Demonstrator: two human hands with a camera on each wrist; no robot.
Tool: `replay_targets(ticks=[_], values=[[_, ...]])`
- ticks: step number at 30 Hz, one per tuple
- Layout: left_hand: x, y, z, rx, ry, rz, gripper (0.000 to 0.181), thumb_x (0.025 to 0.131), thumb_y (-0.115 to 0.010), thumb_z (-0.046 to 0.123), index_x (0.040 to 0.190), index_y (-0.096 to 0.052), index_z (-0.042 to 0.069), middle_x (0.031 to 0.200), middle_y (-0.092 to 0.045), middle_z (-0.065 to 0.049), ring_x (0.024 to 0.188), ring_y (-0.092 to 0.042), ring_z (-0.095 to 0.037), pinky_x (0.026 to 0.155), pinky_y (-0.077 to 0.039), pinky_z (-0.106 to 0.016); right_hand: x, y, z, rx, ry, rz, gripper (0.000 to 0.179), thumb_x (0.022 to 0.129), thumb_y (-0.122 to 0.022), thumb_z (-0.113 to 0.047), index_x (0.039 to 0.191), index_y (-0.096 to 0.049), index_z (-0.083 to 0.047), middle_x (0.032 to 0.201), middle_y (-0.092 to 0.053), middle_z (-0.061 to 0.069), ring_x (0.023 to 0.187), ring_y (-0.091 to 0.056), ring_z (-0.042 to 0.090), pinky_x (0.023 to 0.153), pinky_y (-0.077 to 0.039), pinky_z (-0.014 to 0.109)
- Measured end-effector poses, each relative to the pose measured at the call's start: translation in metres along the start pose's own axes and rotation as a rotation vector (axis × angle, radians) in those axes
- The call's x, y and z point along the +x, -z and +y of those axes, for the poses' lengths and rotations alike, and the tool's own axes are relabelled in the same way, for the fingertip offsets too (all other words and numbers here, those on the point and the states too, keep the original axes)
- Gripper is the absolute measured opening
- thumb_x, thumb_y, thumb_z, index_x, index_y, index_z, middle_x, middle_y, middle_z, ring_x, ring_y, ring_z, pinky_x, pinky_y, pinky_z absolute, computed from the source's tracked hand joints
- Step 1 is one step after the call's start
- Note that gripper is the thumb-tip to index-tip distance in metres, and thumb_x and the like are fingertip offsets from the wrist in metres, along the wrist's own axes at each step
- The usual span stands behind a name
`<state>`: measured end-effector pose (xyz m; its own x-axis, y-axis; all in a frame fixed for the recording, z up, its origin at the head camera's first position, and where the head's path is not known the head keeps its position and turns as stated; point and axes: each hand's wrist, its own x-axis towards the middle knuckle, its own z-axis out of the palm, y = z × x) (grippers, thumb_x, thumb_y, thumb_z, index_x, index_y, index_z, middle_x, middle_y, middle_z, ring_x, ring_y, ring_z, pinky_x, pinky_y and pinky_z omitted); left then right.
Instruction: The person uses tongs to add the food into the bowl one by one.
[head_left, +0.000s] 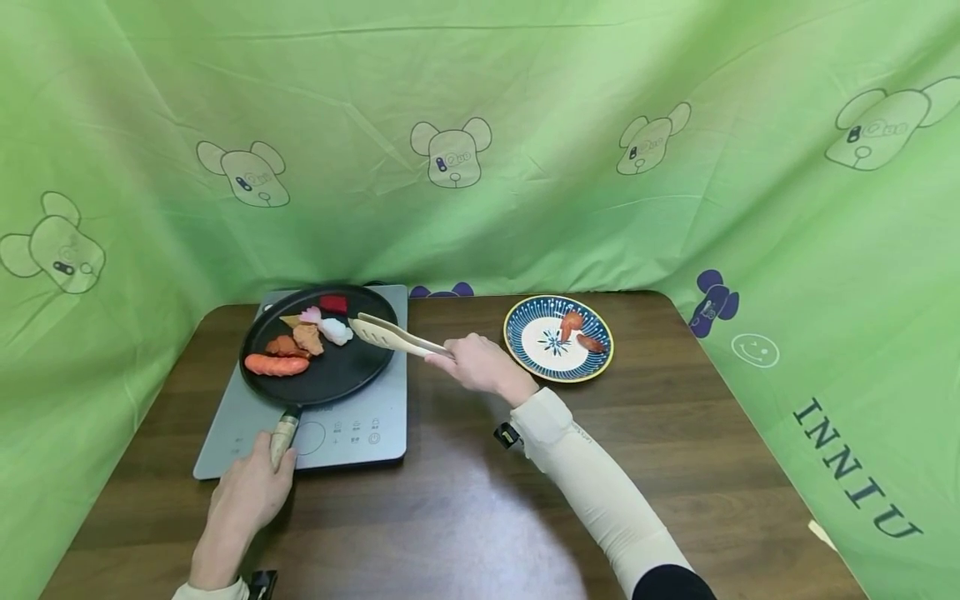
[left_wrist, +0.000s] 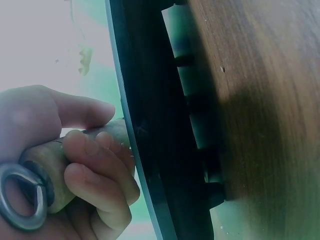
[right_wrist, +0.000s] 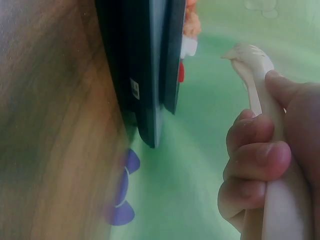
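Note:
My left hand (head_left: 251, 489) grips the wooden handle (head_left: 282, 439) of a black frying pan (head_left: 352, 375); the left wrist view shows the fingers curled round it, a metal ring at its end. In my right hand (head_left: 480, 364) are cream tongs (head_left: 386, 335), their tips above the pan's right side, holding nothing that I can see. The pan bears a sausage (head_left: 276, 365), brown pieces (head_left: 308, 338) resembling fried chicken, a white piece (head_left: 336, 331), a pink piece (head_left: 311, 315) and a dark red piece (head_left: 333, 303).
Beneath the pan lies a grey induction cooktop (head_left: 352, 450) with touch controls. A blue-patterned plate (head_left: 532, 350) to the right holds reddish-brown food pieces (head_left: 572, 322). Green printed cloth (head_left: 555, 225) hangs behind and beside the wooden table (head_left: 465, 517).

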<state>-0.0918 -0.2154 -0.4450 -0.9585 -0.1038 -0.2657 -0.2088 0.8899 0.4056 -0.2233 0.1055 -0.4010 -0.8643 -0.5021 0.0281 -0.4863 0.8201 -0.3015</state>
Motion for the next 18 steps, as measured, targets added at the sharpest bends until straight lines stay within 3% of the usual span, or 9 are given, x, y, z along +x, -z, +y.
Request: replay_targets(ticks=[13,18], values=[[0.001,-0.002,-0.001,0.013,0.0,0.006,0.061,0.099,-0.039,0.037,0.134,-0.024,-0.011,0.076,-0.051,-0.019,0.059,-0.047,-0.026,0.05,-0.036,-0.037,0.015,-0.007,0.002,-0.034,-0.029,-0.009,0.045,0.096,-0.04,-0.054,0.077,-0.055,-0.017,0.06,-0.05,-0.002,0.052,-0.05,0.016,0.051,-0.04,0.031],[0.001,-0.002,-0.002,0.004,-0.024,0.022,0.059,0.099,-0.039,0.036,0.132,-0.025,-0.01,0.073,-0.05,-0.017,0.057,-0.046,-0.026,0.048,-0.035,-0.037,0.022,-0.011,0.004,-0.023,-0.079,-0.028,0.046,0.096,-0.04,-0.057,0.077,-0.056,-0.017,0.061,-0.05,-0.001,0.052,-0.05,0.017,0.051,-0.04,0.033]])
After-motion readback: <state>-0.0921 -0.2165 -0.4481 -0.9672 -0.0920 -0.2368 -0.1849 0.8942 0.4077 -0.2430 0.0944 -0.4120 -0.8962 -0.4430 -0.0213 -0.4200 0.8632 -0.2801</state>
